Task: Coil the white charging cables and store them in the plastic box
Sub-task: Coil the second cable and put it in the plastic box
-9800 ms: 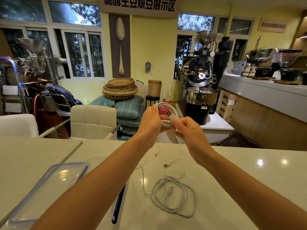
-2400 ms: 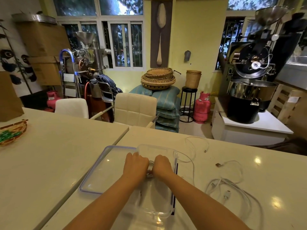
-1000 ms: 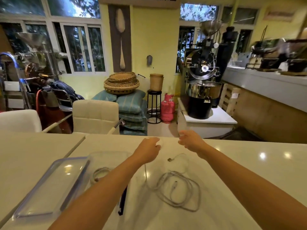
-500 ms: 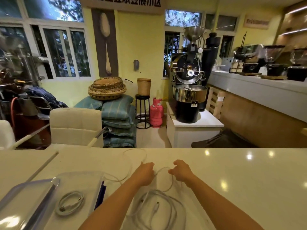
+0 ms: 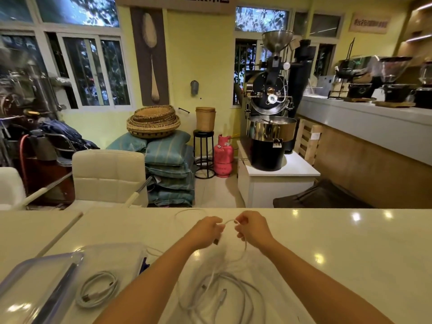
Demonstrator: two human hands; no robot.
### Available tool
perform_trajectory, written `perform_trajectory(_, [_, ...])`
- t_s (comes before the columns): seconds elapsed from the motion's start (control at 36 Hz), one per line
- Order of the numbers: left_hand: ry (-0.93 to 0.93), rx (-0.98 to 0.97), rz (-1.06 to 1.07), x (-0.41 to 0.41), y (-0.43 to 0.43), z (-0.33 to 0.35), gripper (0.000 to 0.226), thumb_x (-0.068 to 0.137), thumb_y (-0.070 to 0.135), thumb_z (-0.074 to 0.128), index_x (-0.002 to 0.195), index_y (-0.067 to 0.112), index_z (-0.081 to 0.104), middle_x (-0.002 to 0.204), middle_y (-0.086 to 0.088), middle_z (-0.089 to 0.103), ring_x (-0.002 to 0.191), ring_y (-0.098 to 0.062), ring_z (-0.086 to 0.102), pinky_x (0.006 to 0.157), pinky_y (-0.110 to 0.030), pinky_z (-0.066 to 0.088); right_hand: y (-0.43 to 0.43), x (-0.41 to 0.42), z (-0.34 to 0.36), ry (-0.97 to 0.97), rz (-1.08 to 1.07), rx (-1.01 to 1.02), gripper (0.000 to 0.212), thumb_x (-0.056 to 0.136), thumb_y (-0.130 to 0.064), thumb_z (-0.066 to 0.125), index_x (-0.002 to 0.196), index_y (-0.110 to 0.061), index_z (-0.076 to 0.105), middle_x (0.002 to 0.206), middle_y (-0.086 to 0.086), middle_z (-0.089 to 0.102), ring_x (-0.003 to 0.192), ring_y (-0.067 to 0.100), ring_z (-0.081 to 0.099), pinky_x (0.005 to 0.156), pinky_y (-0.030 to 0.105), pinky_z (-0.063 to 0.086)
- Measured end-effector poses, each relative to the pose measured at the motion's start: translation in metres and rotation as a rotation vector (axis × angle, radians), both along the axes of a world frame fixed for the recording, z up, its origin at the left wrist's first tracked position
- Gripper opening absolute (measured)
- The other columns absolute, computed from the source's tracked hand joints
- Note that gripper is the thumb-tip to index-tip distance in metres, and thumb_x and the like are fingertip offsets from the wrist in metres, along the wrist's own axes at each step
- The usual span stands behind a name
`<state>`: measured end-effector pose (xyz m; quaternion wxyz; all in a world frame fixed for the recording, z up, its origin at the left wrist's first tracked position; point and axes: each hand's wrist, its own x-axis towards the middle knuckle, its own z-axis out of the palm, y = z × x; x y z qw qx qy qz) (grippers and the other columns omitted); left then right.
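Observation:
My left hand (image 5: 207,229) and my right hand (image 5: 252,226) are raised just above the white table, both pinching one white charging cable (image 5: 229,222) that arcs between them. Its plug end hangs below my left hand, and the rest droops in a loop under my right hand. A loose heap of white cables (image 5: 224,298) lies on the table under my forearms. The clear plastic box (image 5: 109,252) sits at the lower left with one coiled white cable (image 5: 97,288) inside it.
The box's clear lid with a blue rim (image 5: 35,277) lies left of the box. A white chair (image 5: 108,176) stands beyond the table's far edge. The white table (image 5: 339,265) stretches bare to the right. A coffee roaster (image 5: 271,127) stands behind.
Both hands have lifted a cable off the table and come closer together, holding it between them. One coiled cable now lies in the box, put there a few seconds ago.

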<state>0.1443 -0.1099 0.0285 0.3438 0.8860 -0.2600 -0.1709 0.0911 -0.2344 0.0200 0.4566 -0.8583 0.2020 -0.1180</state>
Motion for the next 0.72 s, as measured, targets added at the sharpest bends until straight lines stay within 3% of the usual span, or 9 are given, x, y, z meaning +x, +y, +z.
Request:
perform_trajectory(0.06, [0.069, -0.137, -0.026, -0.004, 0.001, 0.015, 0.033, 0.096, 0.02, 0.037, 0.117, 0.001, 0.055, 0.099, -0.009, 0.061, 0.089, -0.021, 0.058, 0.084, -0.037, 0.049, 0.002, -0.003, 0.017, -0.058, 0.021, -0.003, 0.007, 0.083, 0.001, 0.057, 0.088, -0.001, 0.063, 0.076, 0.011, 0.06, 0.055, 0.012, 0.055, 0.058, 0.022, 0.047])
perform_trajectory(0.17, [0.198, -0.312, -0.084, -0.01, 0.008, 0.045, 0.025, 0.096, 0.023, 0.039, 0.102, 0.008, 0.058, 0.081, -0.001, 0.062, 0.072, -0.011, 0.06, 0.062, -0.021, 0.048, 0.005, -0.01, 0.05, -0.191, 0.072, 0.01, 0.01, 0.083, -0.006, 0.061, 0.074, -0.008, 0.061, 0.063, 0.0, 0.055, 0.055, 0.008, 0.053, 0.063, 0.026, 0.048])
perform_trajectory(0.31, [0.414, -0.57, -0.184, -0.022, 0.019, 0.086, 0.026, 0.097, 0.016, 0.034, 0.091, 0.009, 0.058, 0.075, -0.005, 0.061, 0.058, -0.007, 0.061, 0.063, -0.022, 0.052, 0.008, -0.023, 0.092, -0.365, 0.172, -0.007, 0.012, 0.081, -0.009, 0.064, 0.089, -0.001, 0.067, 0.07, -0.001, 0.061, 0.067, 0.01, 0.058, 0.062, 0.013, 0.046])
perform_trajectory(0.39, [0.475, -0.65, -0.259, -0.032, 0.026, 0.108, 0.028, 0.097, 0.013, 0.034, 0.088, 0.005, 0.06, 0.071, -0.006, 0.061, 0.055, -0.009, 0.061, 0.057, -0.02, 0.054, 0.008, -0.032, 0.115, -0.476, 0.231, 0.046, 0.013, 0.08, -0.002, 0.062, 0.091, 0.003, 0.068, 0.066, -0.004, 0.061, 0.057, -0.004, 0.061, 0.057, 0.007, 0.048])
perform_trajectory(0.5, [0.556, -0.741, -0.364, -0.044, 0.033, 0.131, 0.034, 0.096, 0.019, 0.033, 0.085, 0.005, 0.062, 0.064, -0.002, 0.066, 0.056, -0.01, 0.062, 0.055, -0.021, 0.054, 0.01, -0.044, 0.137, -0.582, 0.346, 0.092, 0.017, 0.08, 0.003, 0.059, 0.095, 0.003, 0.068, 0.066, -0.005, 0.063, 0.056, -0.009, 0.061, 0.059, 0.007, 0.05])
perform_trajectory(0.61, [0.584, -0.839, -0.46, -0.06, 0.037, 0.147, 0.029, 0.092, 0.017, 0.037, 0.09, 0.006, 0.064, 0.066, -0.002, 0.067, 0.057, -0.01, 0.063, 0.056, -0.02, 0.054, 0.011, -0.055, 0.152, -0.639, 0.44, 0.173, 0.019, 0.08, 0.0, 0.059, 0.08, -0.016, 0.069, 0.061, -0.013, 0.071, 0.065, -0.001, 0.067, 0.067, 0.013, 0.054])
perform_trajectory(0.72, [0.589, -0.913, -0.524, -0.074, 0.04, 0.157, 0.031, 0.091, 0.013, 0.035, 0.086, 0.008, 0.065, 0.063, -0.001, 0.067, 0.052, -0.008, 0.061, 0.052, -0.018, 0.052, 0.018, -0.065, 0.161, -0.665, 0.539, 0.419, 0.014, 0.063, -0.023, 0.067, 0.074, -0.02, 0.074, 0.064, -0.007, 0.073, 0.067, 0.005, 0.069, 0.066, 0.018, 0.056])
